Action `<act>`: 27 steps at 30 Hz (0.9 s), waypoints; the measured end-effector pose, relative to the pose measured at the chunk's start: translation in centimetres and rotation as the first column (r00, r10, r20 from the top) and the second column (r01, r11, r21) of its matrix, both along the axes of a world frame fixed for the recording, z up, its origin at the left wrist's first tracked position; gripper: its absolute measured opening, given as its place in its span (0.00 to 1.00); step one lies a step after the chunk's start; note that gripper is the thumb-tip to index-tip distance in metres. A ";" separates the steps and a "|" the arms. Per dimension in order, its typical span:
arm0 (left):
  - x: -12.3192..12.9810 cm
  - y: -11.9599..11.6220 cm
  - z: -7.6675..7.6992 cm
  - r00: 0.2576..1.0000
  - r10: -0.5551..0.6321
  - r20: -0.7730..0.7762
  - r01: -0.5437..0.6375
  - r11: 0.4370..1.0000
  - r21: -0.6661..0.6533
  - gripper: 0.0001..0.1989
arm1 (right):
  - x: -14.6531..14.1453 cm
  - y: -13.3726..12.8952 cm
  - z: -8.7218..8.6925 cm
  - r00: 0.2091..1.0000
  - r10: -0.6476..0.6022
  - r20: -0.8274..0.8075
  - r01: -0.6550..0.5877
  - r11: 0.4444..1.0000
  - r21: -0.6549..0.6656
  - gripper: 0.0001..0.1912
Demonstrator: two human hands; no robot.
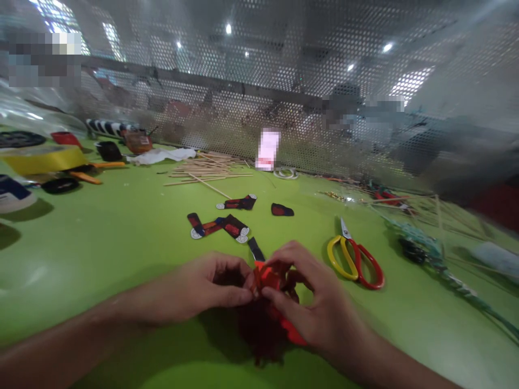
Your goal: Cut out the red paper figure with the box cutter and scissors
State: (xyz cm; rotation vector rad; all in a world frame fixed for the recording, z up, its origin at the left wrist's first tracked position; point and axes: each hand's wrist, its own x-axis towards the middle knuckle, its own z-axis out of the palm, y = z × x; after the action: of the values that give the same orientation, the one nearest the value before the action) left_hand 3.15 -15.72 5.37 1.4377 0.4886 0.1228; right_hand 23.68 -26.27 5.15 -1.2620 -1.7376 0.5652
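Both of my hands meet low in the middle of the head view, over the green tabletop. My left hand (221,283) pinches the left edge of a red cut-out piece (270,275), thumb against fingertips. From the other side my right hand (310,294) grips the same piece between thumb and fingers. Part of the red piece hangs below my right palm; its full shape is hidden. A dark strip (255,249) lies just beyond my fingertips. Farther back are dark red-and-black cut-out pieces (233,224) with pale round ends.
Scissors (352,259) with one yellow and one red handle lie to the right. Thin wooden sticks (211,166) are heaped at the back. Yellow tape (44,162) and a glue jar (138,141) stand left. Teal netting (425,243) trails along the right, before a perforated screen (227,86).
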 end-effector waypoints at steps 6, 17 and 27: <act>0.3 -0.5 -1.0 0.985 0.160 0.059 -0.159 0.987 -0.028 0.09 | -0.9 -0.8 -0.6 0.957 -0.142 0.251 0.054 0.943 0.328 0.09; 0.7 -1.4 -1.3 0.980 0.190 0.061 -0.195 0.977 0.087 0.07 | -1.2 -0.1 -0.6 0.987 -0.101 0.127 0.058 0.951 0.305 0.09; 1.0 -1.7 -1.1 0.969 0.219 -0.117 -0.185 0.951 0.247 0.09 | -1.0 0.0 -0.7 0.986 -0.116 0.123 0.100 0.987 0.126 0.11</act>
State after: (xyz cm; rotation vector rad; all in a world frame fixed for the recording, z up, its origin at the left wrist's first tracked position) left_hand 4.10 -17.38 4.23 1.6325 0.7605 0.2504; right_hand 22.69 -26.23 4.48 -1.3237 -1.7689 0.3177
